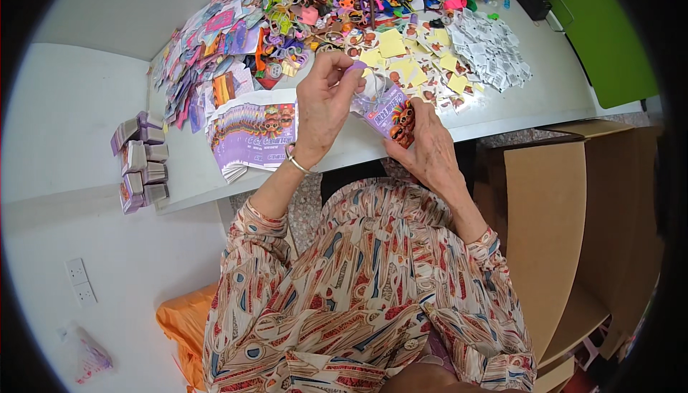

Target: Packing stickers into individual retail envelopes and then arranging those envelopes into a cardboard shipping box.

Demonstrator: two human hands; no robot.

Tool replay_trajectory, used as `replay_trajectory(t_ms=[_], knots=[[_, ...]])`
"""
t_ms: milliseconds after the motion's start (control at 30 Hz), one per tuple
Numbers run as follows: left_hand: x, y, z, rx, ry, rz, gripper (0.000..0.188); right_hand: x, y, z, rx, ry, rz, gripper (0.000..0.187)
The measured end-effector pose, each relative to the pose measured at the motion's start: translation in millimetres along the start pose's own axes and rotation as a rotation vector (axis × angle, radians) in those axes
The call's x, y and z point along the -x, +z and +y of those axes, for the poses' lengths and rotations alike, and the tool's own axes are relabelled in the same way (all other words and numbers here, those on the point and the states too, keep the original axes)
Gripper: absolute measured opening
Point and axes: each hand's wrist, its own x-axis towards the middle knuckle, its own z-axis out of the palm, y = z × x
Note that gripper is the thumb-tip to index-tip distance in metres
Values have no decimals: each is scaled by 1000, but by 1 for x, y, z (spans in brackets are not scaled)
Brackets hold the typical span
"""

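Observation:
My right hand [430, 146] grips a small purple printed packet [390, 115] by its lower end, thumb on one side and fingers on the other. The packet tilts, its upper end toward my left hand [324, 106]. Bent fingers of that hand pinch a small purple piece [356, 68] just above the packet's upper end; its kind is unclear. Between the piece and the packet shows a pale loop [374, 86]. Beside my left wrist, a fanned row of purple packets [252, 135] lies on the white table [459, 126].
A heap of small colourful toys [344, 2] covers the table's back, with coloured sachets [208, 56] at left. Yellow slips [393, 43] and white paper slips [494, 48] lie right of centre. Purple bundles [145, 155] stand at the left edge. An open cardboard box [545, 228] stands right.

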Motion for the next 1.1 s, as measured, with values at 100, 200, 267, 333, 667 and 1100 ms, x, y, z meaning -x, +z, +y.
replay_trajectory(t_ms=[100, 200, 267, 333, 667, 1100], knots=[[12, 5, 7, -270, 119, -8, 11, 0, 1, 0, -12, -3, 13, 70], [14, 3, 8, -695, 312, -98, 11, 0, 0, -4, 0, -15, 26, 68], [15, 1, 6, -870, 407, -140, 12, 0, 0, -5, 16, -21, 36, 67], [17, 0, 4, -823, 438, -207, 16, 0, 2, -4, 26, -4, 38, 66], [23, -5, -14, -652, 290, -141, 24, -4, 4, -1, 10, 17, 83, 65], [8, -1, -10, -225, -90, -121, 22, -7, 2, -8, 21, 66, 69, 76]])
